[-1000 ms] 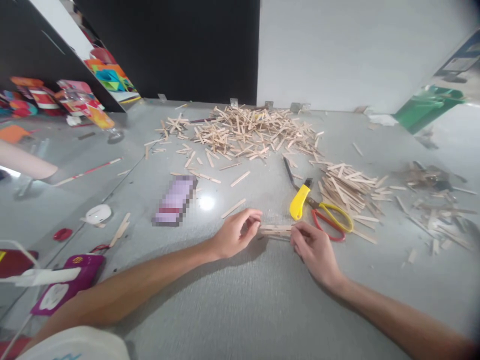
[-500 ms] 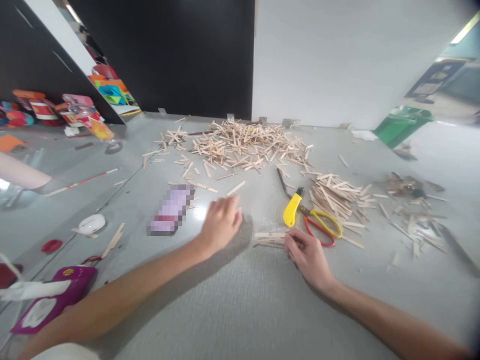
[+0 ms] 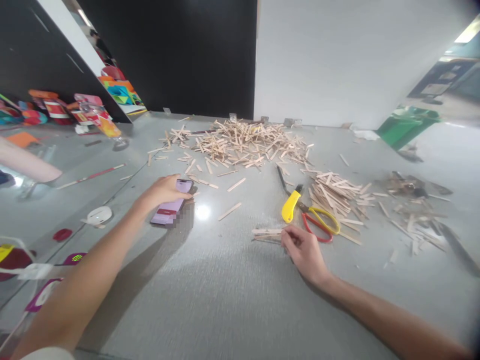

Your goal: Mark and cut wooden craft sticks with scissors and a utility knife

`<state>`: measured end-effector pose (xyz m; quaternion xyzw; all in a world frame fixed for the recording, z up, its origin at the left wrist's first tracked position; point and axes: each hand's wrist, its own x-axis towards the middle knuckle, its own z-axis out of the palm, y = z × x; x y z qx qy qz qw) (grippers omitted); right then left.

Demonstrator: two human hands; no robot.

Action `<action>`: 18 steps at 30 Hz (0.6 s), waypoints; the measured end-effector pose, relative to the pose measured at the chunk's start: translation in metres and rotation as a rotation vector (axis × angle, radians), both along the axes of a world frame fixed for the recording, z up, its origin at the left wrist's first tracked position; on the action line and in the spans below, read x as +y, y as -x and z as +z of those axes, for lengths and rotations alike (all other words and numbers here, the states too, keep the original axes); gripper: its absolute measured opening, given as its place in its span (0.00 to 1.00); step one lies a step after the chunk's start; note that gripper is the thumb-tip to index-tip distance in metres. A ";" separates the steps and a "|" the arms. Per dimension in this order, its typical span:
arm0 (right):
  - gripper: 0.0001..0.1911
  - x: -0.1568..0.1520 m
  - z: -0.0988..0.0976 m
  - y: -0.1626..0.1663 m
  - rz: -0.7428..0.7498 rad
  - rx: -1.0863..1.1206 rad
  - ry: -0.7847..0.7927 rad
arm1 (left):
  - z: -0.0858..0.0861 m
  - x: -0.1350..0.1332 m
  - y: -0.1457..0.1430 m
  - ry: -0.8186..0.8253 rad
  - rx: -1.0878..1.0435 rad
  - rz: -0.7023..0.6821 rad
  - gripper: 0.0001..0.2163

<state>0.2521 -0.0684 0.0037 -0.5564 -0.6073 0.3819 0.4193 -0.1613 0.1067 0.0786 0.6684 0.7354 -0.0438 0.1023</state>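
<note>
My left hand (image 3: 165, 192) is closed around the upper end of a phone (image 3: 167, 210), its thumb along the right edge and its fingers at the far edge. The phone's screen is lit purple and partly pixelated. Two or so thin wooden sticks (image 3: 267, 232) lie roughly parallel, pointing left, their right ends pinched in my right hand (image 3: 303, 250). A yellow-handled cutter (image 3: 291, 206) rests beyond that hand, beside scissors (image 3: 321, 228) with red and yellow handles. Between my hands, a single loose stick (image 3: 230, 211) lies on the grey table (image 3: 225, 295).
A large heap of wooden sticks (image 3: 247, 142) lies at the back, a smaller pile (image 3: 333, 192) at right. Scraps (image 3: 420, 230) and a bottle (image 3: 105, 122) flank them. Another person's arm (image 3: 30, 160) reaches in from the left, near a white round object (image 3: 99, 216).
My left hand has moved left from the middle of the table onto the phone and closed on it. A loose stick now shows where it was. My right hand stays on its sticks.
</note>
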 end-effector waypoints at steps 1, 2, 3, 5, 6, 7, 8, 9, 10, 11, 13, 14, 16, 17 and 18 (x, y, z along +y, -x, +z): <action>0.19 0.000 0.000 0.000 0.001 -0.003 -0.002 | 0.005 0.001 0.006 -0.002 0.004 -0.021 0.19; 0.19 0.000 0.000 0.000 0.003 -0.006 -0.004 | 0.009 0.002 0.013 0.000 0.017 -0.018 0.19; 0.19 0.000 0.000 -0.001 0.004 -0.009 -0.006 | 0.012 0.004 0.020 0.007 0.036 -0.002 0.19; 0.18 0.000 0.000 -0.001 0.004 -0.015 -0.011 | 0.016 0.006 0.033 0.036 0.076 0.046 0.19; 0.18 0.000 0.000 -0.001 0.003 -0.017 -0.013 | 0.016 0.006 0.039 0.057 0.095 0.080 0.19; 0.18 0.000 0.001 -0.001 0.002 -0.020 -0.016 | 0.014 0.007 0.043 0.075 0.108 0.107 0.19; 0.18 0.000 0.001 -0.001 0.001 -0.022 -0.018 | 0.012 0.006 0.046 0.091 0.112 0.124 0.19; 0.18 0.000 0.002 -0.001 0.001 -0.025 -0.020 | 0.010 0.006 0.047 0.108 0.109 0.135 0.19; 0.18 0.000 0.002 0.000 0.000 -0.027 -0.022 | 0.009 0.005 0.047 0.118 0.102 0.137 0.19; 0.19 0.000 0.003 0.000 0.000 -0.029 -0.024 | 0.008 0.004 0.047 0.123 0.094 0.132 0.19; 0.19 0.000 0.004 0.000 0.000 -0.032 -0.026 | 0.007 0.003 0.043 0.108 0.081 0.105 0.19; 0.19 0.000 0.004 0.000 0.001 -0.034 -0.026 | 0.007 0.002 0.040 0.086 0.078 0.086 0.19; 0.19 0.000 0.003 0.000 0.000 -0.036 -0.026 | 0.008 0.000 0.031 0.026 0.070 0.039 0.19; 0.18 0.000 0.003 0.000 -0.002 -0.037 -0.025 | 0.008 -0.001 0.025 -0.007 0.064 0.016 0.19; 0.18 0.000 0.003 0.000 -0.003 -0.036 -0.025 | 0.007 -0.003 0.018 -0.034 0.051 -0.013 0.19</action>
